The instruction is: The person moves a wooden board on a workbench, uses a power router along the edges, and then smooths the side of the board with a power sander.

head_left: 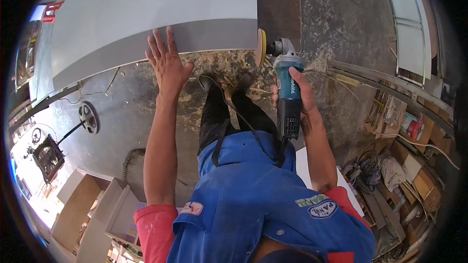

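A large flat panel (pixel 161 2), pale grey with a darker grey band along its near edge, lies in front of me. My left hand (pixel 168 65) rests on that near edge with its fingers spread, holding nothing. In my right hand (pixel 302 92) is a teal and black angle grinder (pixel 289 75), gripped round its body. A round yellow-edged sanding disc (pixel 262 47) is fitted on the grinder's head. The disc stands upright at the panel's right end, near the corner; whether it touches the edge I cannot tell. A dark cord hangs from the grinder's rear toward my apron.
Wood scraps and dust litter the concrete floor (pixel 341 9). A metal rail (pixel 380 80) runs along the right, with boxes, cables and offcuts (pixel 375 170) behind it. At left are a wheel-shaped base (pixel 88 117) on a pole and open cabinets (pixel 87 204).
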The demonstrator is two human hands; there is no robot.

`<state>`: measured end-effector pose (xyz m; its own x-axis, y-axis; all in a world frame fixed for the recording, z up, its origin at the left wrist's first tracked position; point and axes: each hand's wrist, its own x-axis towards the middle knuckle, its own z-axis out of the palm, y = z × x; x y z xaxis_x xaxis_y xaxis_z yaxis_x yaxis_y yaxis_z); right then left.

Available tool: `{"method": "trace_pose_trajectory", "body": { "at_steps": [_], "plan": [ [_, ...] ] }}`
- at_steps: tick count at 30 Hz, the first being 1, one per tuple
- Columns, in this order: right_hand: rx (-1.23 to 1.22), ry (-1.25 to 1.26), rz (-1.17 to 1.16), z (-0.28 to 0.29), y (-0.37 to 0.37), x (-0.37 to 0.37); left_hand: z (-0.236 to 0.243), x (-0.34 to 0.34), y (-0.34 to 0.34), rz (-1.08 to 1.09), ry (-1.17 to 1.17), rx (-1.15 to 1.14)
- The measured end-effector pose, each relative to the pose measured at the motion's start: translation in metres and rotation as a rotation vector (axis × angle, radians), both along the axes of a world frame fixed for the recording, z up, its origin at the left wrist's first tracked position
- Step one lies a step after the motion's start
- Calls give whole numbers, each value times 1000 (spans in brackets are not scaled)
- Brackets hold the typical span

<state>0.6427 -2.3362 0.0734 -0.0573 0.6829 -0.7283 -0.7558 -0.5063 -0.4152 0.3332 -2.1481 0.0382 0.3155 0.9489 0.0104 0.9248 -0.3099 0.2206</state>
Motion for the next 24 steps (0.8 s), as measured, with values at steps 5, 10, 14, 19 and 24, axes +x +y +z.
{"method": "trace_pose_trajectory", "body": {
  "at_steps": [5, 10, 14, 19, 24],
  "plan": [
    [11, 23, 3, -1, -7, -1, -1, 1, 2, -12, 7, 14],
    [6, -29, 26, -3, -8, 0, 1, 1, -1, -9, 21, -3],
    [-3, -27, -7, 13, -2, -5, 4, 2, 0, -13, 20, -5],
    [-32, -48, 1, 10, 5, -2, 0, -2, -3, -15, -21, 22],
    [-28, -66, 26, 3, 11, 3, -1, -2, -5, -3, -37, 40]
  ]
}}
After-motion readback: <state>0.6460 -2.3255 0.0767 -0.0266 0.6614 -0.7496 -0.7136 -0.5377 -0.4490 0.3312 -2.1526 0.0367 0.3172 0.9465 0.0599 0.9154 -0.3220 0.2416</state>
